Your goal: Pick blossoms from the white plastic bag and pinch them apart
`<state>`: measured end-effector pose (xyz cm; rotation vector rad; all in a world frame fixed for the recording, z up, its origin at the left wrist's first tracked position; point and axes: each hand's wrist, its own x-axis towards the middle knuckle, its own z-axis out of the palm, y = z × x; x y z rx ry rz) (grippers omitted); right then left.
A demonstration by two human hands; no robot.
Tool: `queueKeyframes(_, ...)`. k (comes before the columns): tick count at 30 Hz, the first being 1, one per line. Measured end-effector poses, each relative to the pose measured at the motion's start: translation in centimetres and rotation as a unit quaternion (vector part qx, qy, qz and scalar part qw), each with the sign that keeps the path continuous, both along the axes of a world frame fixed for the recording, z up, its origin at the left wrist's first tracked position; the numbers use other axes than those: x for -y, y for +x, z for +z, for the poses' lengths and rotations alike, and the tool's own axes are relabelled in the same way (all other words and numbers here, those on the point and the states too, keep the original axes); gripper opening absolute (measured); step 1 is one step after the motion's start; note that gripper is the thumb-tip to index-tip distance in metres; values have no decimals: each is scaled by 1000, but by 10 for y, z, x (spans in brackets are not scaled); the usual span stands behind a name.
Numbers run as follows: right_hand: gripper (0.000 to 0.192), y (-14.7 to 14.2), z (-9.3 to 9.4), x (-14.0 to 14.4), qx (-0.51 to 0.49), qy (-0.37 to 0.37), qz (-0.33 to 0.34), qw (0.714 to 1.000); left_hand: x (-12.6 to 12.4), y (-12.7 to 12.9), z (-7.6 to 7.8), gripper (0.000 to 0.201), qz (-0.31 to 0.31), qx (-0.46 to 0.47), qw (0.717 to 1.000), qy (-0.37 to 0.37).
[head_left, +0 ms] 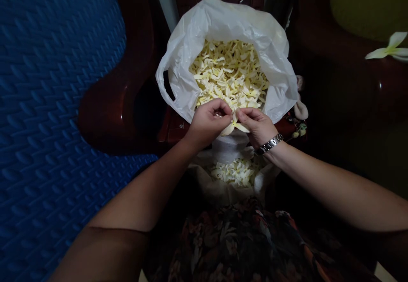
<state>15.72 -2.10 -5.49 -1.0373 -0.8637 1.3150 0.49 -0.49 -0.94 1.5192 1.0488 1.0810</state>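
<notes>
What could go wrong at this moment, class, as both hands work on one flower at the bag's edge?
Both hands, left hand and right hand, pinch one flower; its thin petals might tear. The white bag is soft and heaped with petals, so pressing its near rim might spill some. Dim light may hide damage.

We've got one pale yellow-white flower [235, 125] pinched at the near rim of a white plastic bag [188, 39]. The bag sits open, full of the same blossoms.
</notes>
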Motion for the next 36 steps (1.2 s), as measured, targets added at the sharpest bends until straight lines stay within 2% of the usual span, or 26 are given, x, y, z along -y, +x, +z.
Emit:
queueKeyframes(3, 47, -1, -1, 0, -2, 5, -12, 1000, 1, 0, 3, 6, 1, -12, 1000, -7)
queueKeyframes(10, 44, -2, 2, 0, -20, 20, -40, 999, 4, 0, 5, 11, 16, -29, 999, -12)
queueKeyframes(16, 46, -2, 5, 0, -2, 25, -40, 999, 2, -3, 4, 7, -18, -56, 995, 79)
queueKeyframes(21, 45, 0, 5, 0, 1, 33, -33, 999, 0, -6, 4, 10, -43, -57, 992, 105)
queueKeyframes(36, 46, -1, 6, 1, -9, 13, -26, 1000, -3, -8, 4, 12, -48, -71, 991, 103)
